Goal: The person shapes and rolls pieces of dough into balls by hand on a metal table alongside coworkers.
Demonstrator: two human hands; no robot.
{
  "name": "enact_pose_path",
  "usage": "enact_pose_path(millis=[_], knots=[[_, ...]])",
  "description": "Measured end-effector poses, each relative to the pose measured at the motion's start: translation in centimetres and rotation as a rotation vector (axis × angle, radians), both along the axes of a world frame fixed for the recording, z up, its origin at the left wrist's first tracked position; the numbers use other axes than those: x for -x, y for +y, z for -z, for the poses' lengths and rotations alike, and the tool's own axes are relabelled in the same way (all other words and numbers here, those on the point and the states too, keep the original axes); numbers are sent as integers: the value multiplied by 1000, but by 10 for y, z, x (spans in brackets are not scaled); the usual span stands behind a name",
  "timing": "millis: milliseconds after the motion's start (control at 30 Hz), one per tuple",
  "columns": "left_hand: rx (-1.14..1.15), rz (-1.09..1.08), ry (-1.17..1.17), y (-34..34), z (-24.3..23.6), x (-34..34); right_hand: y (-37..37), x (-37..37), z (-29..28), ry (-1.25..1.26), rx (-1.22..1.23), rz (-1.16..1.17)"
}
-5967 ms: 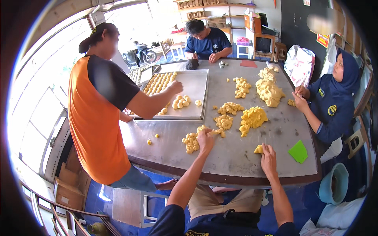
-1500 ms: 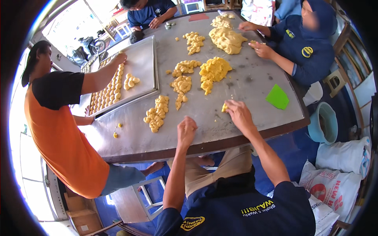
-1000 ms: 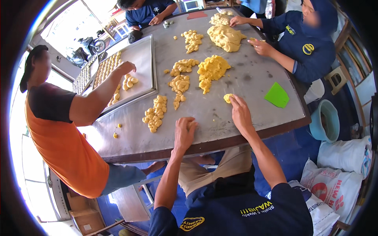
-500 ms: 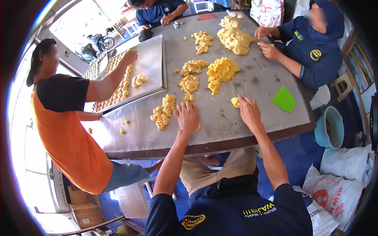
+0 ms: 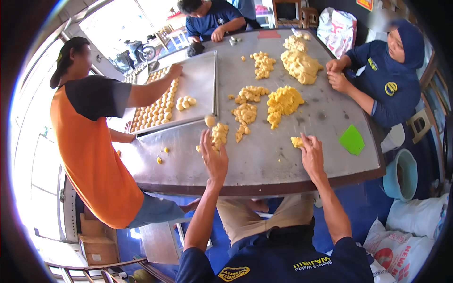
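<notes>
My left hand (image 5: 213,158) is open, fingers stretched upward, with a pale dough ball (image 5: 209,121) just beyond its fingertips, seemingly in the air. It is beside a pile of dough pieces (image 5: 220,134). My right hand (image 5: 312,155) has its fingers closed on a small lump of yellow filling (image 5: 297,142) at the table surface. Beyond it lies a big crumbly yellow mound (image 5: 284,104). More small dough pieces (image 5: 246,113) sit in the middle of the steel table (image 5: 330,167), and a large pale dough mass (image 5: 302,67) is farther back. A green scraper (image 5: 351,139) lies at the right.
A person in orange (image 5: 94,155) reaches into a tray (image 5: 198,75) of dough balls at the left. A co-worker (image 5: 391,85) works at the right edge, another (image 5: 214,21) at the far end. A blue tub (image 5: 400,174) and sacks (image 5: 391,250) are beside the table, low right.
My left hand has shifted left and opened out, and the dough ball now shows above its fingertips. My right hand stays by the small yellow lump. The view has also shifted slightly.
</notes>
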State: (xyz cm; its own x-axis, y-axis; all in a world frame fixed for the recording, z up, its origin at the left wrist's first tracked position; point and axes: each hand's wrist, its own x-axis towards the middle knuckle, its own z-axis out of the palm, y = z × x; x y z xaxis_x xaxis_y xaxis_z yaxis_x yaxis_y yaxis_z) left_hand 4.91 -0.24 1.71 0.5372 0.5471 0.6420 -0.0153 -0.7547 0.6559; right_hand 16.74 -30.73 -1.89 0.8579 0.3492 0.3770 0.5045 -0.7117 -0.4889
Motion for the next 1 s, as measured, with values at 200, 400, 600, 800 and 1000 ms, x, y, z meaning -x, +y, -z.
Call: enact_pose_path(millis=[200,400,600,800,1000], knots=[[-152,191,545,15,61,-45,12,14,21,-195,28,-4],[0,-5,400,5,68,-38,-5,7,20,-22,-146,-88],[244,123,324,1,54,-7,3,-13,26,-87,-51,-117],[-583,155,396,-45,48,40,2,-17,-1,-69,212,-203],[-580,82,482,-33,45,-28,-7,-15,27,-13,129,-43]])
